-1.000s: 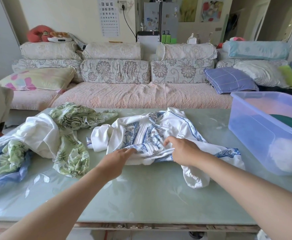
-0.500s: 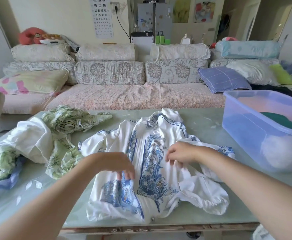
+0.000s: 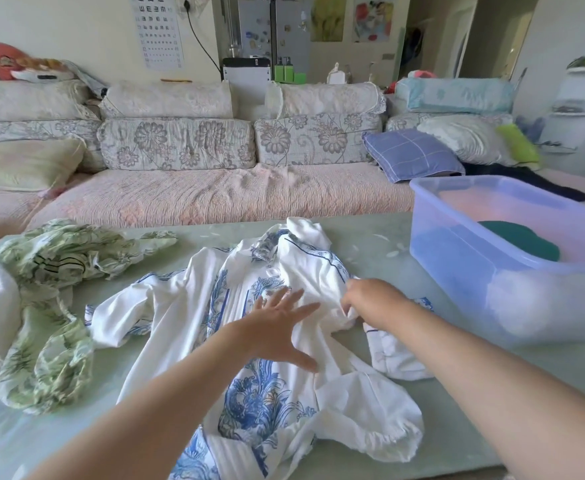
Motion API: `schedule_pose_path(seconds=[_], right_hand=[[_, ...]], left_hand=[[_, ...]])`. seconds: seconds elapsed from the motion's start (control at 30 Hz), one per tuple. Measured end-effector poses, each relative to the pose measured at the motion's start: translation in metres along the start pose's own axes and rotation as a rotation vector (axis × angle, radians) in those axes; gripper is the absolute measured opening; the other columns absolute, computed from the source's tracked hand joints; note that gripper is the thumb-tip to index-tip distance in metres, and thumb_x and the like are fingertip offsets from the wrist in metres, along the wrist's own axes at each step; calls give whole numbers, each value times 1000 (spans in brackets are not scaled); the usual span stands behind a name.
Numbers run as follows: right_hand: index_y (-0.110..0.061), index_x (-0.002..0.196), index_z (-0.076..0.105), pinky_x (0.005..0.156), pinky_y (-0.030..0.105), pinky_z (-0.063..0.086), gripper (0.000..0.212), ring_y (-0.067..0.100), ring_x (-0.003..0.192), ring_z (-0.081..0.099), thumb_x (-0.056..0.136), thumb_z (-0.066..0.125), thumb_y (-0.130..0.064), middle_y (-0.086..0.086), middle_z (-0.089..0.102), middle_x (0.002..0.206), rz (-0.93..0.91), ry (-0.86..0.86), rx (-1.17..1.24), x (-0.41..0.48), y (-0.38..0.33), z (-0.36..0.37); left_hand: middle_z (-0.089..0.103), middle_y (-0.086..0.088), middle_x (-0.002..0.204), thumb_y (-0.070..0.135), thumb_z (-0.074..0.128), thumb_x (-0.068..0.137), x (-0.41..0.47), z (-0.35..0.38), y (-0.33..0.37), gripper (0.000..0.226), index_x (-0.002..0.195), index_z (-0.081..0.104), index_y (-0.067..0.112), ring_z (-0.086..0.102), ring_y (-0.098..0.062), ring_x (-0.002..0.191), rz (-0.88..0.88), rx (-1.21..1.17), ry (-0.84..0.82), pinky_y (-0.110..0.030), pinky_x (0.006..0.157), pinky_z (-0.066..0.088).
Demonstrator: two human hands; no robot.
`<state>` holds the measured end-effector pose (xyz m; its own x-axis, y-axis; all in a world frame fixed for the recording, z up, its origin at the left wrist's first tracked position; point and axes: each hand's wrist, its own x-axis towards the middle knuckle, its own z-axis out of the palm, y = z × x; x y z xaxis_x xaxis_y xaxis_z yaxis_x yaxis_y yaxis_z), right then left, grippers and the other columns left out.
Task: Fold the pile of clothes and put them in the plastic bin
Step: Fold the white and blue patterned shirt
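Both hands are resting on a shirt (image 3: 259, 403) on the counter (image 3: 457, 431).
Fingers of the left hand (image 3: 279, 329) are lying spread apart; those of the right hand (image 3: 370, 303) are pinching its cloth.

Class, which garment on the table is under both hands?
The white shirt with blue floral print: the left hand lies flat on it, the right hand grips its cloth. The green leafy garment lies untouched beside it.

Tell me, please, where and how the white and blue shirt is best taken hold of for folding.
Probably by its spread sleeve on your left, pinched near the cuff from the left: the shirt lies face up, collar away, that sleeve flat and free.
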<state>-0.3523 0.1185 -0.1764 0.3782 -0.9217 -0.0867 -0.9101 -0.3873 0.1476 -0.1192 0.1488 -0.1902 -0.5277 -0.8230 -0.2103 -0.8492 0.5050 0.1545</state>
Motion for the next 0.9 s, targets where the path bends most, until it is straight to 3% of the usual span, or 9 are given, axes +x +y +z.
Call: schedule_pose_path(seconds=[0.1,0.17,0.23,0.33,0.47,0.57,0.7,0.8,0.9], right_hand=[[-6,128,60,92,34,47,37,33,118,60,92,50,1,13,62,129,212,-68,-192,1,19,-7],[-14,128,61,91,32,48,38,26,120,60,93,51,-4,4,62,130,288,-147,-261,-4,28,-8],[-21,121,63,86,29,47,34,22,115,62,89,52,-17,-2,65,123,285,-202,-259,-3,30,-6],[-21,111,66,79,30,41,34,25,111,63,84,46,-25,2,67,119,300,-101,-39,14,23,-7],[-18,102,67,83,33,45,27,31,109,59,90,44,-23,7,63,118,274,128,245,50,12,-8],[-21,119,59,99,40,44,28,31,120,49,94,47,-18,7,50,127,217,204,409,84,8,0],[-24,144,40,99,44,42,49,38,120,46,96,48,-18,14,44,132,228,331,424,126,7,11],[-36,154,24,98,43,41,59,38,121,49,99,46,-30,15,41,142,227,341,420,154,4,15],[-47,155,11,101,41,38,62,34,130,45,101,40,-41,10,31,156,280,232,304,181,4,19]], left_hand=[[19,15,161,86,52,69,18,5,-2,93,149,23,49,15,-14,149,25,-123,-6,-46,121,16],[47,16,145,76,54,77,27,4,-4,68,138,46,46,48,-11,130,3,-182,75,-34,109,38],[64,14,123,51,56,91,33,-5,-8,37,126,60,41,64,-10,103,-40,-175,202,-25,90,49],[69,7,115,31,50,97,43,-21,-24,28,122,64,34,66,-11,95,-116,-189,320,-26,83,52],[66,-1,118,15,41,98,65,-27,-61,33,123,62,23,64,-16,91,-219,-159,475,-28,74,52],[62,-9,121,2,38,95,85,-24,-98,41,125,59,20,61,-24,98,-287,-171,571,-39,82,55],[55,-12,125,-7,40,92,111,-29,-146,52,133,52,21,53,-31,113,-366,-157,597,-44,90,51],[57,-8,133,1,47,92,127,-28,-185,54,138,54,28,58,-26,114,-441,-162,539,-40,97,51],[71,3,114,21,51,87,137,-28,-214,39,115,69,41,67,-20,95,-538,-281,468,-32,85,56]])
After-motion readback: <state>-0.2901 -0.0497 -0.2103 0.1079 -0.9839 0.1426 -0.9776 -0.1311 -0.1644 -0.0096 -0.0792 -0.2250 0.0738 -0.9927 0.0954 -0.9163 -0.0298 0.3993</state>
